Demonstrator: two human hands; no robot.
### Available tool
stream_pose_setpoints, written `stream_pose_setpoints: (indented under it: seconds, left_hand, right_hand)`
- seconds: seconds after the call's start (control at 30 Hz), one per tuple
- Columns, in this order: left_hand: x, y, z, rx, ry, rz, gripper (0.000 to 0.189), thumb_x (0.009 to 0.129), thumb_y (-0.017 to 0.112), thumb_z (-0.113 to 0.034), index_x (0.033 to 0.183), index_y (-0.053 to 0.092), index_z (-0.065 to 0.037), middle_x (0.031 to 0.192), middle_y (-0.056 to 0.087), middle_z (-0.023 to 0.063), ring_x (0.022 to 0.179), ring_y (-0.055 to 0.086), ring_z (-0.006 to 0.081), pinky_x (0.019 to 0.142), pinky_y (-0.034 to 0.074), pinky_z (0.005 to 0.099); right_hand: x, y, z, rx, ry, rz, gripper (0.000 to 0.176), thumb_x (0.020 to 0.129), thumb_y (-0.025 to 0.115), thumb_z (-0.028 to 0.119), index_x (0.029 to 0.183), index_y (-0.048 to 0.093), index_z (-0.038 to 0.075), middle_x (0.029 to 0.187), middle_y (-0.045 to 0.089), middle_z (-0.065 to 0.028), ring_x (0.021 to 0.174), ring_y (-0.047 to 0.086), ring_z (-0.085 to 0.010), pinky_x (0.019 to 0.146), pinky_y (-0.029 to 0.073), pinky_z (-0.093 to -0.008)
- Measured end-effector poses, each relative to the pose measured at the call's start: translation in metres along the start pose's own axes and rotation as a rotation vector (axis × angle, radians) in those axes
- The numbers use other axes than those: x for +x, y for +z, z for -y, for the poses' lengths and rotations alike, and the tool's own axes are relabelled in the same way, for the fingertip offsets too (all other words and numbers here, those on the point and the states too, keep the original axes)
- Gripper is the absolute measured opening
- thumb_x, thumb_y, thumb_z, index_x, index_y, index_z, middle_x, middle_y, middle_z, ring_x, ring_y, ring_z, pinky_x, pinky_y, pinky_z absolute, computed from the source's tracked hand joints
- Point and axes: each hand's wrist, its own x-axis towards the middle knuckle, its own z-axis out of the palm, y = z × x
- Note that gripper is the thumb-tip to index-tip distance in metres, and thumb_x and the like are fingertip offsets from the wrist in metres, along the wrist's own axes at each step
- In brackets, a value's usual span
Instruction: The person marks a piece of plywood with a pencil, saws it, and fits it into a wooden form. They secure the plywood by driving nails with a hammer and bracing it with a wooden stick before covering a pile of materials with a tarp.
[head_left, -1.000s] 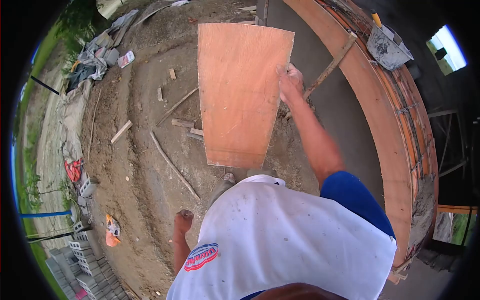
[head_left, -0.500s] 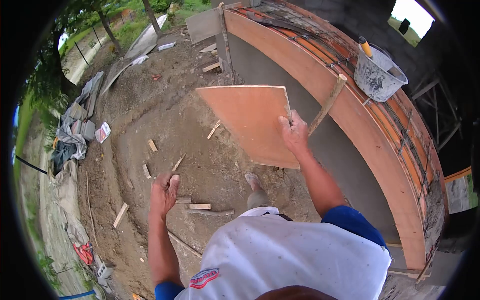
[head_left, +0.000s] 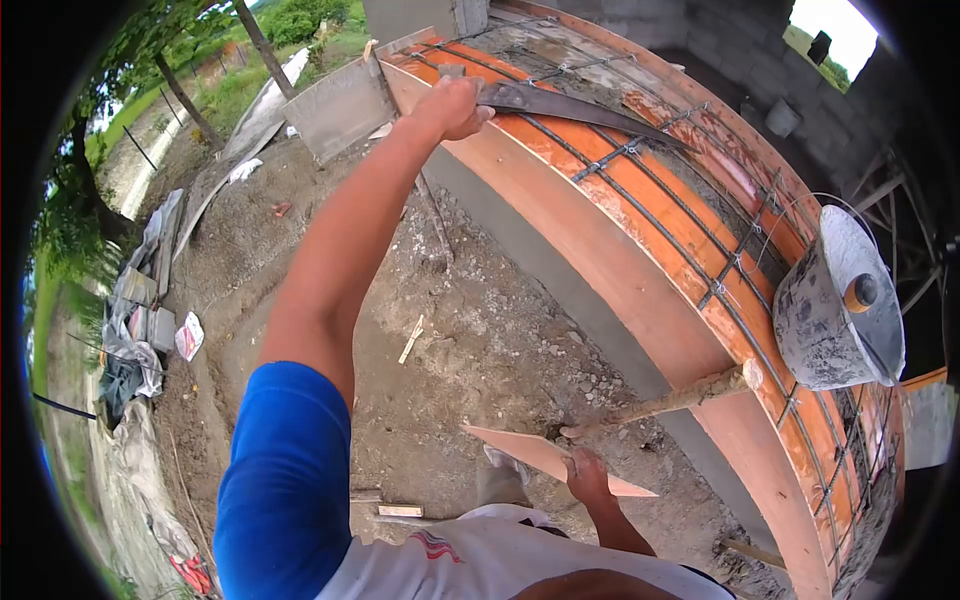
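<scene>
Gripping the handle end of a handsaw (head_left: pixel 570 107) near the far end of a curved form, the person's left hand (head_left: pixel 455 105) has its fingers curled closely round it; the dark blade points away to the right, tapering over steel rods (head_left: pixel 718 290) tied in a grid above an orange lining (head_left: pixel 660 205), though whether it touches the rods cannot be told; a bare forearm and a blue sleeve (head_left: pixel 285 450) lead back from that hand to the person's white top (head_left: pixel 480 560); low in the view, close to the body, the right hand (head_left: pixel 590 475) keeps a grip pinched on the edge of a thin plywood panel (head_left: pixel 525 452), which appears almost edge-on above the dirt ground (head_left: pixel 450 390); just beyond the panel, a rough wooden pole (head_left: pixel 680 398) slants up to the curved plywood board (head_left: pixel 610 255) that makes the near side of the form, its upper end overlapping the board's edge; at the right, a mortar-smeared bucket (head_left: pixel 815 345) stands over the rods, with an orange-and-black handle (head_left: pixel 860 293) showing inside it; a small pale piece of wood (head_left: pixel 411 338) lies on the dirt, well apart from both hands; a grey board (head_left: pixel 330 110) is to the left of the left hand.
</scene>
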Motion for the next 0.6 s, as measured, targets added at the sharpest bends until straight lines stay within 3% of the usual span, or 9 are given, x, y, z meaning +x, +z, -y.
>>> stream_pose_setpoints:
  seconds: [0.1, 0.13, 0.23, 0.33, 0.4, 0.47, 0.53, 0.57, 0.6]
  left_hand:
    - [0.051, 0.027, 0.005, 0.145, -0.094, 0.155, 0.039, 0.079, 0.069, -0.025, 0.111, 0.057, -0.007, 0.115, 0.064, 0.0184, 0.11, 0.059, 0.0381, 0.09, 0.045, 0.0578]
    - [0.061, 0.026, -0.001, 0.11, -0.181, 0.31, 0.047, 0.076, 0.068, -0.021, 0.119, 0.054, -0.009, 0.122, 0.061, 0.0164, 0.117, 0.056, 0.0354, 0.096, 0.039, 0.0646]
    - [0.07, 0.031, -0.008, 0.265, -0.194, 0.323, 0.05, 0.077, 0.068, -0.022, 0.123, 0.051, -0.011, 0.125, 0.06, 0.0142, 0.124, 0.05, 0.0335, 0.103, 0.032, 0.0633]
    - [0.074, 0.034, 0.007, 0.379, -0.048, 0.312, 0.05, 0.08, 0.065, -0.024, 0.127, 0.05, -0.012, 0.132, 0.056, 0.012, 0.13, 0.044, 0.0307, 0.108, 0.025, 0.0624]
    - [0.066, 0.035, 0.036, 0.46, 0.25, -0.1, 0.055, 0.077, 0.066, -0.021, 0.127, 0.047, -0.009, 0.117, 0.06, 0.0163, 0.122, 0.049, 0.0364, 0.103, 0.031, 0.0597]
    - [0.053, -0.021, 0.036, 0.507, 0.305, -0.103, 0.047, 0.077, 0.061, -0.022, 0.123, 0.053, -0.014, 0.11, 0.062, 0.0129, 0.113, 0.053, 0.0332, 0.096, 0.04, 0.0542]
    - [0.001, -0.093, 0.021, 0.417, 0.238, -0.043, 0.041, 0.071, 0.059, -0.015, 0.112, 0.053, -0.008, 0.106, 0.061, 0.021, 0.111, 0.054, 0.041, 0.1, 0.04, 0.053]
    - [-0.03, -0.103, 0.041, 0.392, 0.307, -0.262, 0.035, 0.071, 0.058, -0.017, 0.105, 0.057, -0.008, 0.095, 0.062, 0.0191, 0.1, 0.058, 0.0401, 0.089, 0.043, 0.0595]
    - [-0.07, -0.123, 0.051, 0.286, 0.31, -0.291, 0.029, 0.074, 0.06, -0.013, 0.101, 0.056, -0.005, 0.09, 0.061, 0.0189, 0.091, 0.061, 0.0372, 0.084, 0.046, 0.0522]
  right_hand:
    - [-0.019, 0.006, -0.027, 0.042, 0.047, -0.064, 0.016, 0.088, 0.06, 0.016, 0.085, 0.055, 0.001, 0.081, 0.06, -0.0237, 0.079, 0.058, -0.0451, 0.068, 0.045, -0.0515]
    - [-0.021, 0.009, -0.033, 0.062, 0.058, -0.094, 0.015, 0.087, 0.06, 0.015, 0.085, 0.055, 0.001, 0.081, 0.06, -0.0238, 0.078, 0.058, -0.0452, 0.068, 0.045, -0.0514]
    - [-0.032, 0.009, -0.041, 0.064, 0.135, -0.098, 0.014, 0.087, 0.061, 0.014, 0.087, 0.056, 0.001, 0.081, 0.06, -0.0238, 0.078, 0.058, -0.0455, 0.067, 0.045, -0.0516]
    - [-0.03, 0.014, -0.043, 0.074, 0.142, -0.15, 0.015, 0.087, 0.06, 0.015, 0.085, 0.055, 0.001, 0.079, 0.06, -0.0242, 0.076, 0.058, -0.0462, 0.065, 0.045, -0.0524]
    - [-0.024, 0.015, -0.042, 0.062, 0.145, -0.136, 0.017, 0.088, 0.06, 0.016, 0.085, 0.055, 0.0, 0.078, 0.059, -0.0246, 0.076, 0.057, -0.0466, 0.064, 0.045, -0.0527]
    - [-0.008, 0.015, -0.035, 0.062, 0.133, -0.088, 0.019, 0.089, 0.059, 0.017, 0.083, 0.055, 0.0, 0.077, 0.059, -0.0251, 0.075, 0.057, -0.0473, 0.063, 0.044, -0.053]
    - [0.01, 0.02, -0.033, 0.05, 0.074, -0.055, 0.021, 0.089, 0.059, 0.018, 0.087, 0.056, -0.002, 0.079, 0.06, -0.0266, 0.077, 0.057, -0.0482, 0.065, 0.045, -0.0528]
    - [0.021, 0.026, -0.029, 0.051, 0.014, -0.009, 0.022, 0.089, 0.059, 0.018, 0.088, 0.057, -0.003, 0.08, 0.06, -0.0274, 0.077, 0.057, -0.0487, 0.066, 0.045, -0.0527]
    - [0.033, 0.031, -0.021, 0.034, -0.021, 0.007, 0.022, 0.09, 0.058, 0.017, 0.089, 0.058, -0.005, 0.083, 0.06, -0.0284, 0.081, 0.057, -0.0487, 0.07, 0.046, -0.0518]
